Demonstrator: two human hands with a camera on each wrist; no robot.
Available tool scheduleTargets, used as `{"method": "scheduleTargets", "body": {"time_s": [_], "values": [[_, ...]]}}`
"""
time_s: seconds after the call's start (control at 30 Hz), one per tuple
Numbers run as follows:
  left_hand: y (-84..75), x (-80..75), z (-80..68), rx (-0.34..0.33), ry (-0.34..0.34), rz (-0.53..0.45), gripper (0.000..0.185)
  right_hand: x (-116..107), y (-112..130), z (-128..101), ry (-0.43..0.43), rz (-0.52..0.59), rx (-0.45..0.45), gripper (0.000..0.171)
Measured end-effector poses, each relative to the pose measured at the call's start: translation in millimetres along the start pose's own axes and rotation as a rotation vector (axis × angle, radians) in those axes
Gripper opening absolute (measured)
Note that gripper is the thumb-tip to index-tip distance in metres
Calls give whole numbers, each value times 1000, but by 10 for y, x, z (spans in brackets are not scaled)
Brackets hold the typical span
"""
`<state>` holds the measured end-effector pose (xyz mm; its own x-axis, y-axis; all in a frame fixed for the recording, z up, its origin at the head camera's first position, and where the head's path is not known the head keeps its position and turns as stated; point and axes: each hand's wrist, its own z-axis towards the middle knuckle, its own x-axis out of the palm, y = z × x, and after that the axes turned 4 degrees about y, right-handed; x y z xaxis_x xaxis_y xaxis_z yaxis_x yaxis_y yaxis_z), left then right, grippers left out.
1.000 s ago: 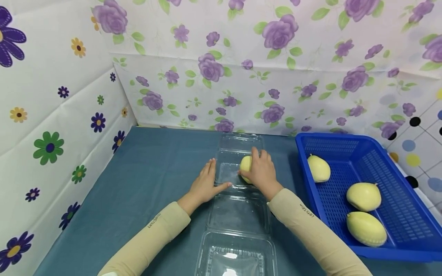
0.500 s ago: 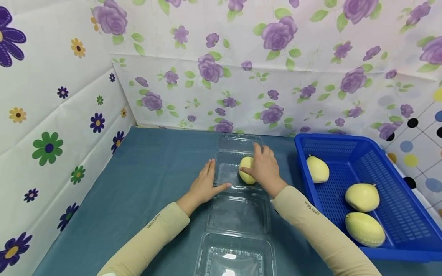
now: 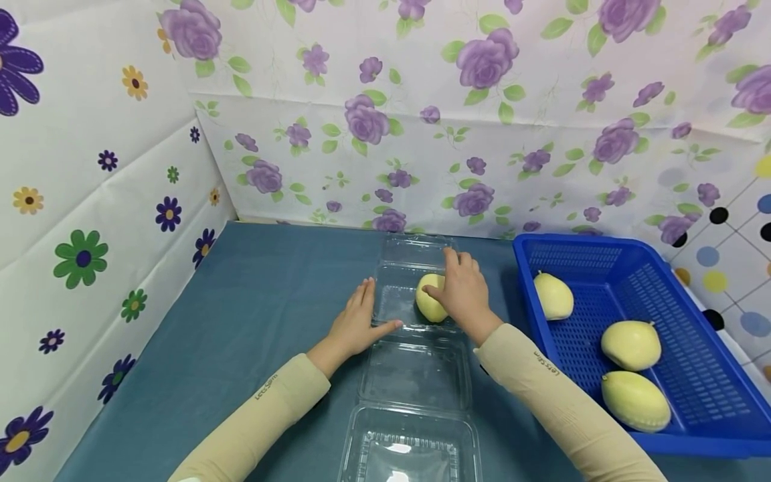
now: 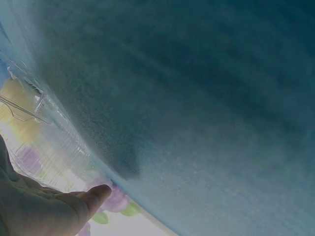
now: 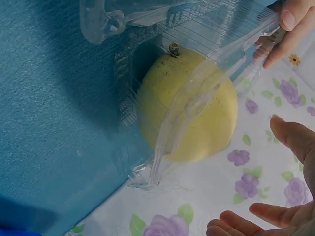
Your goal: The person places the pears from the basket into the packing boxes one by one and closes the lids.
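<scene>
A pale yellow melon (image 3: pixel 429 306) with a short stem sits in the right half of a clear plastic clamshell box (image 3: pixel 391 308), which lies unfolded at the back of the table. My right hand (image 3: pixel 464 294) is just right of the melon, fingers spread. In the right wrist view a gap shows between that hand and the melon (image 5: pixel 192 108), behind the box's clear wall. At the box's left side rests my left hand (image 3: pixel 352 327), its fingers straight and its thumb along the near edge. The left wrist view shows that hand only partly.
In front lies another unfolded clear clamshell (image 3: pixel 415 375), its nearest part cut off by the frame. To the right stands a blue plastic basket (image 3: pixel 711 361) with three more melons (image 3: pixel 631 345). Flowered sheets (image 3: pixel 361 167) hang behind and left.
My right hand has let go of the melon and moved slightly right, so more of the melon shows. My left hand has stayed at the box.
</scene>
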<state>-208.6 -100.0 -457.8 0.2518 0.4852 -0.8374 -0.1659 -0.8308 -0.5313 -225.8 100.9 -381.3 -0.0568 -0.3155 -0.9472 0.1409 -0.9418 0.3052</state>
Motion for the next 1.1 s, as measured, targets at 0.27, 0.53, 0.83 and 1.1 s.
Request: {"method": "scheduleTargets", "body": {"time_s": [0.27,0.53,0.83,1.1], "values": [[-18,-11,-12,6,-2,0,104,-71,-5,-3,-21,21,0,71],[-9,-12,-2,-1,-1,-7,104,-140,5,-14,-22,43,3,69],[4,1,-5,13,-6,1,104,-234,14,-30,-15,2,28,61],[8,-2,-7,25,-17,-4,105,-304,-23,-67,10,5,35,58]]}}
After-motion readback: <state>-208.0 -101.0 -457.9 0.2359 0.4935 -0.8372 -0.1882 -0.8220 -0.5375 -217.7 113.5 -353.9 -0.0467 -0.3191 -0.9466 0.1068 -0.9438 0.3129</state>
